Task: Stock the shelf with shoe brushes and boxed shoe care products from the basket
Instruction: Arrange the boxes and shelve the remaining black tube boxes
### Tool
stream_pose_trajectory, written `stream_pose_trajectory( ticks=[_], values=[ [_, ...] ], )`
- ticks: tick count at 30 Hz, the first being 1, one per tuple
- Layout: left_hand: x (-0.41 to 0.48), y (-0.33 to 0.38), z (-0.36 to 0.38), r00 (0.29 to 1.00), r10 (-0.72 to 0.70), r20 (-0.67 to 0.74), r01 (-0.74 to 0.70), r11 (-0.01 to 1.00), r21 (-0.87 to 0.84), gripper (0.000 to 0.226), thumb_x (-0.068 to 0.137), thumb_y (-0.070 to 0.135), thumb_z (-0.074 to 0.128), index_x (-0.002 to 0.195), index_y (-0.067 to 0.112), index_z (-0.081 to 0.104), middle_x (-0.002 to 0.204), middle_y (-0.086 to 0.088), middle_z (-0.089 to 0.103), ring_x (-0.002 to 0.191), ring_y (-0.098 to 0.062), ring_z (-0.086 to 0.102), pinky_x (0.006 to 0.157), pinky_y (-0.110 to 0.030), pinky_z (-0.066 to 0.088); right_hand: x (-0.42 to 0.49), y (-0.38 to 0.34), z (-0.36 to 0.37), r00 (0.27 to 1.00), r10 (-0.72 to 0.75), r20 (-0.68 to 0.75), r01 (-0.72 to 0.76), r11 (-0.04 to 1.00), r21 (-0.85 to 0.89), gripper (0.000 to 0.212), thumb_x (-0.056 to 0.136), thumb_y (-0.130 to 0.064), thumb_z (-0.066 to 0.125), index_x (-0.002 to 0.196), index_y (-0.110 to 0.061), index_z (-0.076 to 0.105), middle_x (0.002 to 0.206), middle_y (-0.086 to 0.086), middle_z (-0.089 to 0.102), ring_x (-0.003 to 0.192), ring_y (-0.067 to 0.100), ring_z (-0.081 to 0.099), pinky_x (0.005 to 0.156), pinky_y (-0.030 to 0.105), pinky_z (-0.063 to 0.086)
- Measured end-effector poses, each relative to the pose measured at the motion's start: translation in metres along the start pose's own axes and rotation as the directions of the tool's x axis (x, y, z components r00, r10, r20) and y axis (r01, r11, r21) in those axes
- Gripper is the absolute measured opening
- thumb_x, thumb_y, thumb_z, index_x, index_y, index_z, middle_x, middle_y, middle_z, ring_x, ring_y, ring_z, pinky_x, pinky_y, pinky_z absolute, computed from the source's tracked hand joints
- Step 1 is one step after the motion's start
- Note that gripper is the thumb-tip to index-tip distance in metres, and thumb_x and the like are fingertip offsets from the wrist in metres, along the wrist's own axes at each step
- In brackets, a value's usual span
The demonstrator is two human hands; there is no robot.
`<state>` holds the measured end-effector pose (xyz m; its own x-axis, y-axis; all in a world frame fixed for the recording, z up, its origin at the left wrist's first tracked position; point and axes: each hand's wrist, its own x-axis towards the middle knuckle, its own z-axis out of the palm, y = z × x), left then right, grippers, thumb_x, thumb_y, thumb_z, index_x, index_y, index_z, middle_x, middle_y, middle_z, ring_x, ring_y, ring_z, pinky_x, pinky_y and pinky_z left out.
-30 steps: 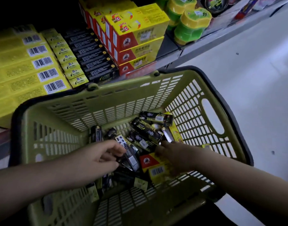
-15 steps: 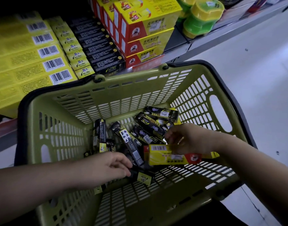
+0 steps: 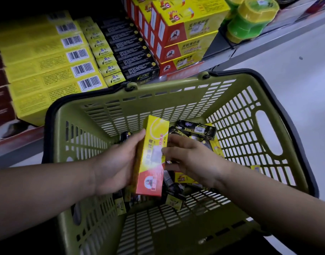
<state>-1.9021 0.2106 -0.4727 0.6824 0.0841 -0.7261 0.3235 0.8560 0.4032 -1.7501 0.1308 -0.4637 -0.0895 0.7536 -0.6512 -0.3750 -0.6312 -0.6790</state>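
Note:
A long yellow and red box [image 3: 152, 155] is held lengthwise above the olive green basket [image 3: 158, 102]. My left hand [image 3: 117, 162] grips it from the left, thumb on its upper edge and fingers hidden beneath. My right hand [image 3: 191, 159] is at the box's right side, with its straightened fingers touching the label. Several black and yellow boxes [image 3: 198, 128] lie jumbled on the basket floor under both hands.
The shelf behind the basket holds stacked yellow and red boxes [image 3: 185, 28], a row of black boxes [image 3: 132, 52], small yellow boxes [image 3: 106, 59] and long yellow barcoded boxes [image 3: 47, 70]. Green and yellow tubs [image 3: 250, 19] stand at the right. Pale floor [image 3: 296, 80] lies beyond the basket's right side.
My right hand lifted the yellow and red box out of the pile and brought it left. My left hand rose from the basket contents and took hold of it.

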Motion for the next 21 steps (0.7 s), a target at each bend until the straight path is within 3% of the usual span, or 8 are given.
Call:
stream_pose_trajectory(
  ticks=[3, 5, 8, 10, 11, 14, 18, 21],
  values=[
    [-0.002, 0.003, -0.002, 1.000, 0.002, -0.022, -0.002, 1.000, 0.031, 0.053, 0.080, 0.057, 0.038, 0.112, 0.025, 0.065, 0.111, -0.009, 0.069, 0.100, -0.027, 0.066, 0.088, -0.043, 0.050, 0.001, 0.001, -0.003, 0.998, -0.040, 0.041, 0.042, 0.999, -0.035, 0.022, 0.096, -0.004, 0.046, 0.113, -0.009, 0.059, 0.106, 0.005, 0.068, 0.092, 0.014, 0.067, 0.076, 0.024, 0.055],
    [-0.004, 0.003, -0.007, 1.000, 0.017, -0.015, -0.015, 0.996, 0.087, 0.053, 0.075, 0.052, 0.047, 0.123, 0.031, 0.057, 0.114, -0.007, 0.069, 0.105, -0.026, 0.065, 0.088, -0.045, 0.051, 0.003, 0.002, -0.010, 0.991, -0.137, 0.010, 0.129, 0.904, -0.407, 0.019, 0.095, -0.012, 0.052, 0.111, -0.009, 0.062, 0.103, 0.006, 0.068, 0.091, 0.011, 0.064, 0.078, 0.029, 0.053],
    [-0.005, 0.010, -0.016, 0.995, 0.095, -0.037, -0.078, 0.947, 0.312, 0.072, 0.071, 0.043, 0.072, 0.134, 0.046, 0.036, 0.128, -0.003, 0.061, 0.112, -0.025, 0.061, 0.095, -0.053, 0.046, 0.005, 0.002, -0.032, 0.986, -0.165, 0.011, 0.086, 0.459, -0.884, 0.021, 0.088, -0.027, 0.063, 0.107, -0.017, 0.063, 0.103, -0.001, 0.060, 0.092, 0.009, 0.057, 0.080, 0.031, 0.048],
    [0.000, 0.019, -0.021, 0.991, 0.119, -0.063, -0.079, 0.889, 0.451, 0.085, 0.060, 0.034, 0.080, 0.136, 0.032, 0.040, 0.124, -0.002, 0.062, 0.106, -0.023, 0.064, 0.090, -0.047, 0.051, 0.005, 0.007, -0.047, 0.997, 0.077, -0.008, -0.027, 0.250, -0.968, 0.037, 0.085, -0.032, 0.066, 0.120, -0.023, 0.056, 0.118, -0.003, 0.056, 0.107, 0.015, 0.056, 0.088, 0.032, 0.048],
    [0.004, 0.024, -0.023, 0.990, 0.124, -0.060, -0.079, 0.868, 0.490, 0.077, 0.057, 0.031, 0.080, 0.127, 0.025, 0.050, 0.111, -0.001, 0.068, 0.094, -0.020, 0.068, 0.081, -0.042, 0.056, 0.006, 0.014, -0.054, 0.979, 0.197, -0.055, -0.079, 0.113, -0.991, 0.053, 0.084, -0.035, 0.067, 0.131, -0.023, 0.046, 0.130, 0.000, 0.050, 0.116, 0.020, 0.052, 0.093, 0.034, 0.047],
    [0.019, 0.033, -0.022, 0.993, 0.114, -0.029, -0.077, 0.817, 0.571, 0.058, 0.048, 0.040, 0.088, 0.098, 0.024, 0.063, 0.075, 0.002, 0.072, 0.067, -0.015, 0.069, 0.061, -0.031, 0.055, 0.011, 0.039, -0.066, 0.958, 0.244, -0.153, -0.090, -0.252, -0.964, 0.089, 0.083, -0.041, 0.065, 0.148, -0.020, 0.009, 0.150, 0.010, 0.027, 0.131, 0.030, 0.038, 0.098, 0.041, 0.042],
    [0.036, 0.031, -0.022, 0.999, 0.043, -0.002, -0.037, 0.875, 0.482, 0.046, 0.055, 0.053, 0.082, 0.094, 0.033, 0.067, 0.073, 0.006, 0.072, 0.066, -0.013, 0.069, 0.060, -0.030, 0.054, 0.015, 0.046, -0.074, 0.982, 0.153, -0.114, -0.056, -0.340, -0.939, 0.086, 0.083, -0.039, 0.063, 0.147, -0.021, 0.010, 0.144, 0.011, 0.033, 0.126, 0.029, 0.042, 0.088, 0.038, 0.047],
    [0.034, 0.031, -0.017, 1.000, -0.023, 0.004, 0.020, 0.914, 0.406, 0.042, 0.055, 0.050, 0.071, 0.091, 0.029, 0.070, 0.070, 0.004, 0.070, 0.059, -0.011, 0.066, 0.058, -0.029, 0.053, 0.011, 0.034, -0.081, 0.986, 0.098, -0.138, -0.121, -0.167, -0.979, 0.081, 0.073, -0.045, 0.071, 0.140, -0.025, 0.029, 0.136, 0.004, 0.043, 0.116, 0.022, 0.050, 0.089, 0.031, 0.046]
  ],
)
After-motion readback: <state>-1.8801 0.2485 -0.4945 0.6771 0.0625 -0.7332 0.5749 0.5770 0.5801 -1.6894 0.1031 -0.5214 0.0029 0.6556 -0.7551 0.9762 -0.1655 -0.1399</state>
